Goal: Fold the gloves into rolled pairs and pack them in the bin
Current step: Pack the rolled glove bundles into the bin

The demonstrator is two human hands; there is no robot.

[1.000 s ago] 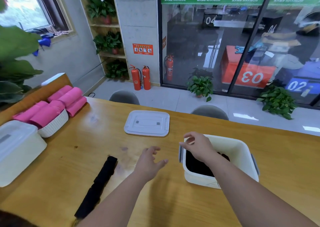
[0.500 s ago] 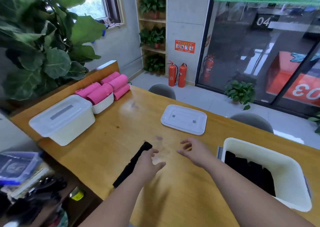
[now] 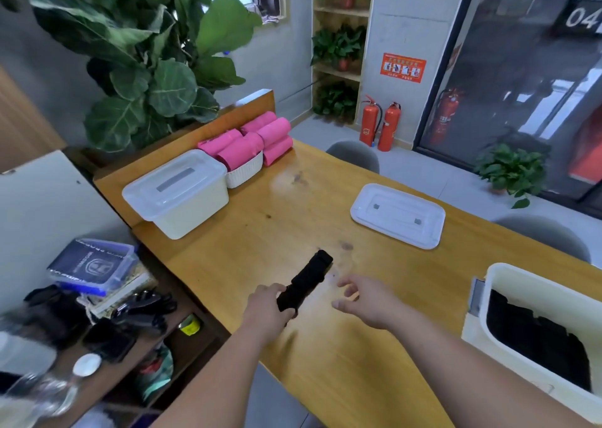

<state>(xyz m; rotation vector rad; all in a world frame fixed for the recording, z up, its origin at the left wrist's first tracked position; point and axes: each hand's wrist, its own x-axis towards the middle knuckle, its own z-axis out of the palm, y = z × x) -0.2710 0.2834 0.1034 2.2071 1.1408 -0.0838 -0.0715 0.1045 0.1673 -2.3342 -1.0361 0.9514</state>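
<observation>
Left hand [image 3: 269,310]: fingers curled round the near end of the long black fabric glove strip [image 3: 306,279], thumb side hidden under the cloth. A closed hold on that end.

Right hand [image 3: 366,300]: fingers spread and loosely bent, holding nothing, poised just right of the strip and apart from it. Cannot tell whether it touches the wood.

The strip lies flat on the pale wooden table [image 3: 293,219], running away from the person, far end free. Whether it is one glove or two laid together cannot be told.

Open white plastic bin [image 3: 534,285] stands at the right, well apart from the strip, with dark folded gloves [image 3: 537,336] already inside. Its flat white plastic lid [image 3: 397,214] lies further back on the table.

Handling, as judged: light, soft, limp cloth. It will sag and unroll if let go, and is neither fragile nor slippery. Best taken across its full width at the near end, both hands, thumbs under, then rolled forward tight against the table so the layers stay aligned. The finished roll likely needs a steady pinch until it is wedged among the others in the bin.
</observation>
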